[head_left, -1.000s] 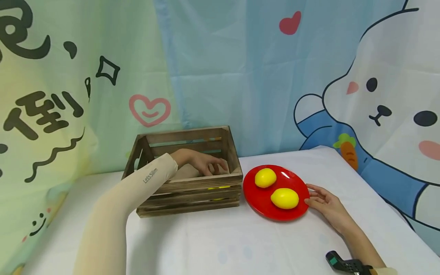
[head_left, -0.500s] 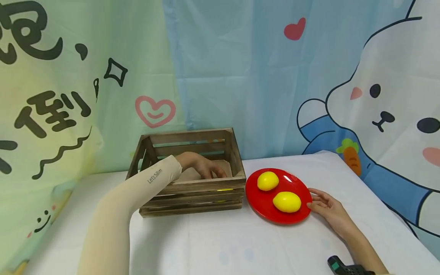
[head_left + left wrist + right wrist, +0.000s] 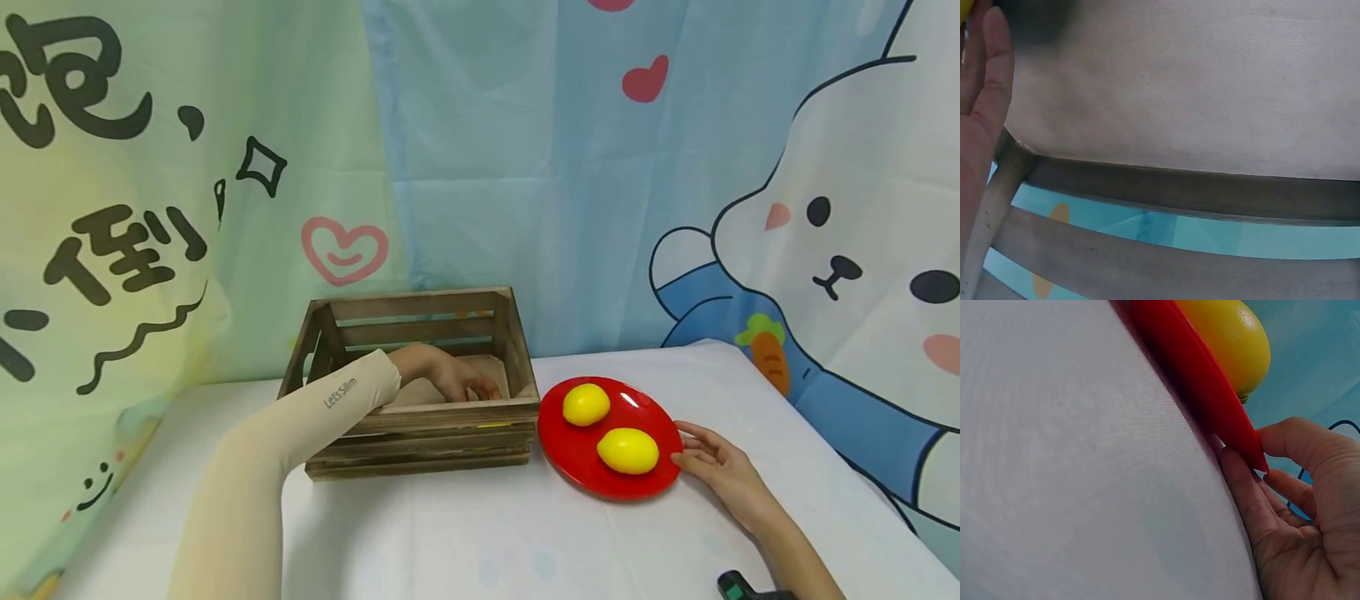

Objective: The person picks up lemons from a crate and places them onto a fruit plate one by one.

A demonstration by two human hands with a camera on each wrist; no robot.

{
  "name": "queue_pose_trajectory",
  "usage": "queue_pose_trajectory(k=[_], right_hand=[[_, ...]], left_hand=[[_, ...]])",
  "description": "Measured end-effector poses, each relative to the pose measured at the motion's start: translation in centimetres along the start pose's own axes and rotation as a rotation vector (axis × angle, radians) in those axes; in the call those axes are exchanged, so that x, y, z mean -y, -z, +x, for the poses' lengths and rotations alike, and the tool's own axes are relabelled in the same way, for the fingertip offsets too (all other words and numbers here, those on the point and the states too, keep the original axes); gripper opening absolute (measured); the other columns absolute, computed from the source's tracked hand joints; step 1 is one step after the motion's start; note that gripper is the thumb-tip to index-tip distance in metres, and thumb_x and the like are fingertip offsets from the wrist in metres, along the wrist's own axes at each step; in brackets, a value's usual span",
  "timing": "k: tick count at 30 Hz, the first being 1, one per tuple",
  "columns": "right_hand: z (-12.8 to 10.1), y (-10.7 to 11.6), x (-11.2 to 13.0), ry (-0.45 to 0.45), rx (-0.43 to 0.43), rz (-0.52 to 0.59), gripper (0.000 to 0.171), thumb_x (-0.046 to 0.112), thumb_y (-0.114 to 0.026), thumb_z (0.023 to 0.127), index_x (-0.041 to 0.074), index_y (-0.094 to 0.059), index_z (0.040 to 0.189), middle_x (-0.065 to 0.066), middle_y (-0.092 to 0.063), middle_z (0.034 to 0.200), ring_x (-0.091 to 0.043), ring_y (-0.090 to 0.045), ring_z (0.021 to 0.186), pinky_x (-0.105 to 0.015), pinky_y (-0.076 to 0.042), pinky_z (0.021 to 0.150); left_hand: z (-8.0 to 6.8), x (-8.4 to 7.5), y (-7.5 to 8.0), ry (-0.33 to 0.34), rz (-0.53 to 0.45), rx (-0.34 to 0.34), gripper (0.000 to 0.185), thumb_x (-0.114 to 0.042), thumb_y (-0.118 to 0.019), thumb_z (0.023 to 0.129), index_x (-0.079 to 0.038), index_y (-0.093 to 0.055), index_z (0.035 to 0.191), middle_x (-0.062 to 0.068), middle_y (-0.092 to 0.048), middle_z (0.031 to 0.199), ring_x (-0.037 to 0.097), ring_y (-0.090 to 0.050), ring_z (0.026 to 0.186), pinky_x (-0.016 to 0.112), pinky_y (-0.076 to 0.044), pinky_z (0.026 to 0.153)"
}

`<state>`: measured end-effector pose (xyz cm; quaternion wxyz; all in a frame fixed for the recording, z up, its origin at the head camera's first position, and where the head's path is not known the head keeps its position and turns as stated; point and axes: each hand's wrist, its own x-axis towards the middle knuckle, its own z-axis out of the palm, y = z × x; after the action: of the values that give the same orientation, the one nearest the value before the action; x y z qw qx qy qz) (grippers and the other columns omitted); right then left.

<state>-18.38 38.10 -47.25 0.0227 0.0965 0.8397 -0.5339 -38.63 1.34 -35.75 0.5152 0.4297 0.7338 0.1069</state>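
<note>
My left hand (image 3: 454, 377) reaches down inside a slatted wooden crate (image 3: 420, 433), its fingers bent near the right end. A yellow lemon (image 3: 965, 7) shows at the corner of the left wrist view against those fingers, which appear to hold it; most of it is hidden. A sliver of yellow also shows through the crate's front slats. My right hand (image 3: 723, 471) pinches the edge of a red plate (image 3: 558, 446), thumb on top and fingers under the rim. On the plate lie two yellow lemons, one farther back (image 3: 586, 405) and one nearer (image 3: 628, 451).
The crate and plate stand side by side on a white-covered table (image 3: 450, 533). A printed curtain (image 3: 480, 208) hangs close behind the crate. The crate's front wall rises between my left forearm and its floor.
The head view has shifted, so everything sits slightly lower in it. Less yellow shows through the crate's slats. My left hand's fingers have moved slightly; my right hand stays at the plate's rim.
</note>
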Motion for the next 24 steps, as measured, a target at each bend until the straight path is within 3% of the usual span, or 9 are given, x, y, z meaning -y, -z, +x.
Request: queue_pose_trajectory(k=[6,13,18,24], right_hand=[[-0.10,-0.19,-0.15,0.006,0.001,-0.002,0.071,0.033,-0.063,0.096,0.000,-0.029,0.150,-0.024,-0.051,0.129,0.008,-0.055,0.090,-0.014,-0.052,0.080],[0.25,0.03,-0.32,0.025,0.001,-0.006,0.071,0.034,-0.062,0.097,0.000,-0.030,0.150,-0.022,-0.052,0.128,0.009,-0.056,0.091,-0.014,-0.052,0.080],[0.31,0.11,-0.31,0.027,0.003,-0.006,0.072,0.036,-0.063,0.096,0.001,-0.030,0.150,-0.023,-0.051,0.128,0.008,-0.056,0.091,-0.015,-0.052,0.080],[0.26,0.18,-0.35,0.028,0.004,-0.013,0.072,0.036,-0.062,0.096,0.001,-0.030,0.150,-0.023,-0.051,0.128,0.009,-0.056,0.091,-0.015,-0.052,0.080]], left_hand=[[0.01,0.24,0.03,0.000,0.032,0.010,0.055,-0.011,-0.063,0.093,-0.012,-0.042,0.144,0.008,-0.043,0.141,0.021,-0.045,0.124,0.029,-0.046,0.085],[-0.34,0.02,0.16,0.083,0.010,0.015,0.060,-0.011,-0.065,0.092,-0.018,-0.038,0.145,0.009,-0.034,0.153,0.022,-0.031,0.140,0.029,-0.044,0.088],[-0.42,-0.02,0.25,0.116,0.045,0.016,0.063,-0.012,-0.064,0.094,-0.018,-0.033,0.148,0.010,-0.028,0.156,0.024,-0.027,0.144,0.030,-0.043,0.085],[-0.45,0.00,0.38,0.156,0.059,0.033,0.066,-0.017,-0.066,0.093,-0.019,-0.034,0.151,0.007,-0.022,0.159,0.025,-0.023,0.146,0.035,-0.047,0.094]])
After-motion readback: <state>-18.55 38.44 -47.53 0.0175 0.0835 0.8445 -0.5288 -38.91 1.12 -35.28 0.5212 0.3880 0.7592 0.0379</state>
